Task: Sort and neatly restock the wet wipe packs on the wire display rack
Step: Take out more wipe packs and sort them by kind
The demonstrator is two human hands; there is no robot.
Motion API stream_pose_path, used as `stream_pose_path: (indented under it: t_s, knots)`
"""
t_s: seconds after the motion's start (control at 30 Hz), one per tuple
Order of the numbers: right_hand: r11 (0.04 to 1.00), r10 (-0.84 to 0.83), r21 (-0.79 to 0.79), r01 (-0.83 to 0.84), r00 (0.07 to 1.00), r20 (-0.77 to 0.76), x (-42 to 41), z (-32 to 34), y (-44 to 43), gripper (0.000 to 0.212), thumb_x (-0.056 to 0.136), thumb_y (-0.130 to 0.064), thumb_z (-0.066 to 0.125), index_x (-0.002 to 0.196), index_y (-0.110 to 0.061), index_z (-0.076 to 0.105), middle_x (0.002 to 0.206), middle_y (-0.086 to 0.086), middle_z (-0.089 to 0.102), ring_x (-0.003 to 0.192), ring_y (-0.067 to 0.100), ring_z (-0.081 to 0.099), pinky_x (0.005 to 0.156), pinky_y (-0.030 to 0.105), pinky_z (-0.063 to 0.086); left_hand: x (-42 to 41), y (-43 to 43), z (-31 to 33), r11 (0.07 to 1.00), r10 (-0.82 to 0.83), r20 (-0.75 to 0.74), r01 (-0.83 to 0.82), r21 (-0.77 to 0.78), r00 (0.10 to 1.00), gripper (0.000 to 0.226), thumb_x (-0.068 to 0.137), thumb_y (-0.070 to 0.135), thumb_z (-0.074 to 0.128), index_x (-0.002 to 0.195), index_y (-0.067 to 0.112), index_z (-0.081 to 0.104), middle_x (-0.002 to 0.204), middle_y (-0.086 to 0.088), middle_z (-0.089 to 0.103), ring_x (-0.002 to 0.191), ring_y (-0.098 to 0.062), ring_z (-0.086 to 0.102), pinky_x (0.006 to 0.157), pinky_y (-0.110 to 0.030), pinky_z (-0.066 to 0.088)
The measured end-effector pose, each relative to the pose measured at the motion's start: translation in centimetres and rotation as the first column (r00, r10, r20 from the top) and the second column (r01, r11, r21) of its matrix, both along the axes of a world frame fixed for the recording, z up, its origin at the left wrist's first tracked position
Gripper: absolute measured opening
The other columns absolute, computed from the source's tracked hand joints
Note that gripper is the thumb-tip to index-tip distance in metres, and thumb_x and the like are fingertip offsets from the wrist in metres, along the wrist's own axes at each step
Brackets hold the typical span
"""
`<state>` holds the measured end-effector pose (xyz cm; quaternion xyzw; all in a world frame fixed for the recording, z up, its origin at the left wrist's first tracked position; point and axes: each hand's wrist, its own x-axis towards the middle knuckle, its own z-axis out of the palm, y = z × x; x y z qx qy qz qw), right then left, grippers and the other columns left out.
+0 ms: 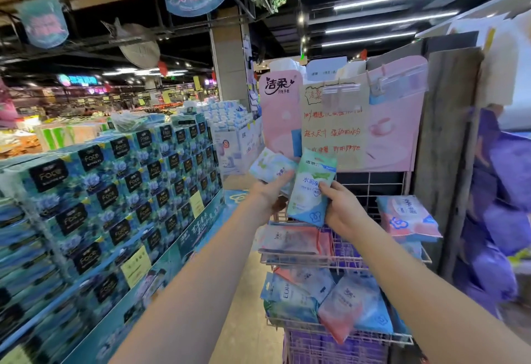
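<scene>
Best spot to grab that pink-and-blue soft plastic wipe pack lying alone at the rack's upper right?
Probably pinch the pink-and-blue soft plastic wipe pack by its near long edge, coming from the front and above: it lies face-up, tilted toward you on the pale wire rack, with that edge free.

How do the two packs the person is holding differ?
The green pack in the right hand stands upright, front to the camera; the white pack in the left hand leans left. The green pack partly covers the white pack. Both are soft packs held above the wire rack.
</scene>
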<state>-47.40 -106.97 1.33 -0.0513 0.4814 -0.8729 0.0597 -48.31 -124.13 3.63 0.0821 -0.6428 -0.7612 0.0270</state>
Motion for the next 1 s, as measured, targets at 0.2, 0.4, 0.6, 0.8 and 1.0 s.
stream_pose_path:
  t_s: [0.2,0.4,0.6,0.8,1.0]
  knots:
    - [0.967,-0.110,0.222,0.122,0.992,-0.067,-1.0,-0.6,0.1,0.026,0.102,-0.009,0.054,0.127,-0.003,0.060,0.116,0.019,0.072,0.100,0.033,0.072,0.087,0.052,0.058,-0.7,-1.1,-0.6,0.987,-0.002,-0.087,-0.012,-0.159,0.996,0.033,0.089,0.008,0.079,0.117,0.011,0.062,0.119,-0.015,0.073,0.090,-0.028,0.074,0.067,-0.034,0.063]
    - [0.977,-0.104,0.179,0.115,0.992,-0.072,-2.1,0.6,0.7,0.029,0.103,-0.009,0.052,0.130,0.000,0.058,0.122,0.019,0.070,0.114,0.037,0.067,0.100,0.057,0.051,-1.0,-3.1,-1.1,0.988,-0.065,-0.075,0.053,-0.146,0.995,0.036,0.096,0.018,0.073,0.130,0.013,0.065,0.121,-0.011,0.076,0.111,-0.035,0.073,0.094,-0.050,0.059]
    - [0.982,-0.084,0.159,0.100,0.991,-0.102,-2.5,1.9,0.6,0.021,0.102,-0.007,0.051,0.120,-0.005,0.063,0.110,0.012,0.074,0.097,0.027,0.072,0.088,0.049,0.057,-1.2,-4.2,-1.7,0.983,-0.064,-0.094,0.046,-0.179,0.994,0.040,0.098,0.016,0.069,0.137,0.014,0.061,0.124,-0.010,0.075,0.106,-0.029,0.074,0.082,-0.039,0.060]
    - [0.952,-0.053,0.286,0.113,0.976,-0.210,-2.6,2.2,-1.8,0.020,0.104,-0.017,0.052,0.115,-0.013,0.068,0.115,0.012,0.074,0.105,0.030,0.072,0.093,0.053,0.057,-0.9,-3.5,-1.3,0.980,-0.168,-0.080,0.157,-0.121,0.983,0.023,0.101,0.016,0.062,0.123,0.023,0.065,0.116,-0.004,0.076,0.096,-0.024,0.072,0.080,-0.036,0.057]
    - [0.905,-0.078,0.376,0.196,0.949,-0.306,-2.7,1.6,-3.8,0.020,0.104,-0.019,0.053,0.116,-0.020,0.069,0.107,-0.001,0.075,0.101,0.021,0.071,0.079,0.034,0.061,-1.3,-2.7,-1.4,0.971,-0.231,-0.090,0.223,-0.091,0.969,0.038,0.084,0.025,0.065,0.121,0.014,0.065,0.116,-0.011,0.067,0.100,-0.027,0.065,0.086,-0.037,0.054]
